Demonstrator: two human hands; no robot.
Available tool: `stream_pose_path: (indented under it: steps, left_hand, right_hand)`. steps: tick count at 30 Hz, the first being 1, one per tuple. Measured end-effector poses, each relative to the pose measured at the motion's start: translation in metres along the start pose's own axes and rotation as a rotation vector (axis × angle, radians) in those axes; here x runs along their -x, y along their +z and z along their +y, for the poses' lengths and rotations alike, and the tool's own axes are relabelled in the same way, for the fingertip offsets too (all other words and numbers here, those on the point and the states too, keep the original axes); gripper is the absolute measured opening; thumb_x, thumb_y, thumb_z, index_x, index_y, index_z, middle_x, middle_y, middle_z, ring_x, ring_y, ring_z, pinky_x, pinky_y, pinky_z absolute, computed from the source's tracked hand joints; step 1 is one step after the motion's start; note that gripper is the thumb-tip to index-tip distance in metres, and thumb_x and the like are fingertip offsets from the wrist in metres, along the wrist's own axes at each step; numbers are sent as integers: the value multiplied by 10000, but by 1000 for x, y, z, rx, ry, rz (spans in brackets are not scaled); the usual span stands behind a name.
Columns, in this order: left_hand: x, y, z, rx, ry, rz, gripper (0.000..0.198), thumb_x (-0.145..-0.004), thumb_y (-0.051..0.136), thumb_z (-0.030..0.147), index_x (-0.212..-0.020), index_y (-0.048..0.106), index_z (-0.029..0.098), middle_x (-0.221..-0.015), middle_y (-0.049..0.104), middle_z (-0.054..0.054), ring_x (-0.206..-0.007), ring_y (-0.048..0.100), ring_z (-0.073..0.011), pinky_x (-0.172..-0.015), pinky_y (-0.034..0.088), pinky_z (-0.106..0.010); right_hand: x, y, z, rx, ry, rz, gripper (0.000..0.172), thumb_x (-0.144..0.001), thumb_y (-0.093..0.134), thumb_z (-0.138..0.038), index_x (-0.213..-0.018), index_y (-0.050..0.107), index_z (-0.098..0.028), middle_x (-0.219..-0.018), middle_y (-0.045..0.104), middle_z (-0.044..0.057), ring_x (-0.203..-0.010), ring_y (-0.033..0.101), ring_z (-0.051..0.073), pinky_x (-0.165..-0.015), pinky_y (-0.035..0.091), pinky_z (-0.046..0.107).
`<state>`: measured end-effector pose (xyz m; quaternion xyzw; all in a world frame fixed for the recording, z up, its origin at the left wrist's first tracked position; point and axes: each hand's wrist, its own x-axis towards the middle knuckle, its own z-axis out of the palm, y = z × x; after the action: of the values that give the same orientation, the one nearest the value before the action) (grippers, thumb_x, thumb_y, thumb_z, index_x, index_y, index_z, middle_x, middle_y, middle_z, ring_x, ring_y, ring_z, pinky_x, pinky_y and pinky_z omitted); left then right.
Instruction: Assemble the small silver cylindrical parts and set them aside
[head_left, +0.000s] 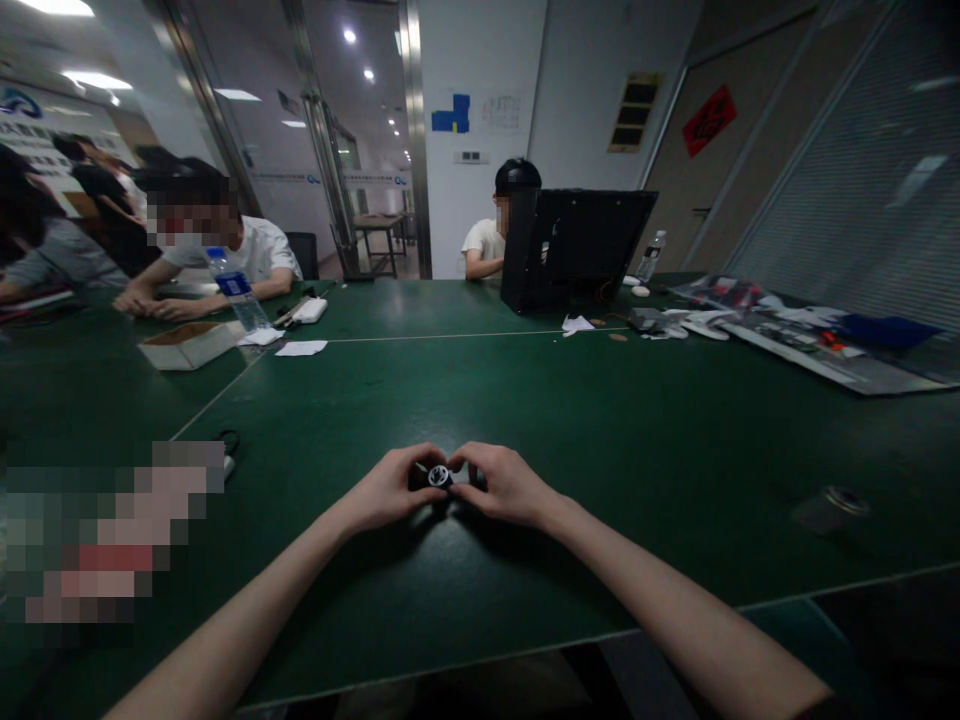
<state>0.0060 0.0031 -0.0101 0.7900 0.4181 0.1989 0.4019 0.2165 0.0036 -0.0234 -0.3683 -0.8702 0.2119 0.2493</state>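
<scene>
Both of my hands meet above the green table (600, 450), close to its near edge. My left hand (390, 488) and my right hand (504, 484) pinch a small black round part (439, 477) with a white centre between their fingers. The fingers hide much of it, so its exact kind is hard to tell. A glint of metal shows beside it, near my right hand.
A short metal cylinder (831, 508) lies on the table at right. Farther off stand a water bottle (238, 290), a cardboard box (191, 345) and a black monitor back (574, 250). Co-workers sit beyond, one with hands (161, 303) on the table. Papers and electronics cover the far right.
</scene>
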Motion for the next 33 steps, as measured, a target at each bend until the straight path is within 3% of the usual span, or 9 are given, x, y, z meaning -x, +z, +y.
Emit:
stream_pose_path:
  steps: [23,33]
  left_hand:
    - [-2,4,-1,-126,103,2,250,-791,656,333,-976,612,170,-902,605,-18,-797,550,-165,-707,425,-245]
    - [-1,3,0,-114,71,-8,287,-770,674,315,-1006,600,169,-922,623,-19,-798,569,-164,-715,439,-249]
  right_hand:
    - [0,1,-1,-19,-76,72,134,-853,582,-276,-942,630,-188,-937,607,37,-758,562,117,-677,435,235]
    - [-1,2,-2,-27,-81,79,120,-850,579,-257,-936,623,-186,-929,609,39,-738,561,119,-669,437,240]
